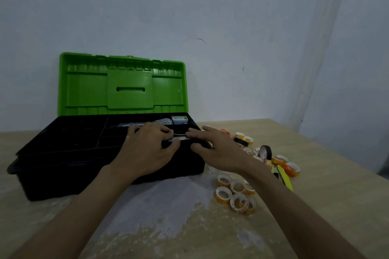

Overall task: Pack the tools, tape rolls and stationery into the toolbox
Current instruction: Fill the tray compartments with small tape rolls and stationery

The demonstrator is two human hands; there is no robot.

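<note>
A black toolbox (pixel 63 166) with its green lid (pixel 124 84) raised stands at the table's left. Both hands are over its right-hand tray compartment. My left hand (pixel 147 151) pinches one end of a thin silvery tool (pixel 182 137), and my right hand (pixel 216 151) holds its other end with fingers stretched along it. A small green-and-white box (pixel 179 119) and a clear packet (pixel 162 121) lie in the back compartment. Several orange tape rolls (pixel 236 192) lie on the table to the right, with a black tape roll (pixel 265 151) standing on edge.
A yellow-green handled tool (pixel 285 177) lies among more tape rolls (pixel 244 139) at the right. The table (pixel 315 206) has a worn whitish patch near its front. A pale wall stands close behind the toolbox.
</note>
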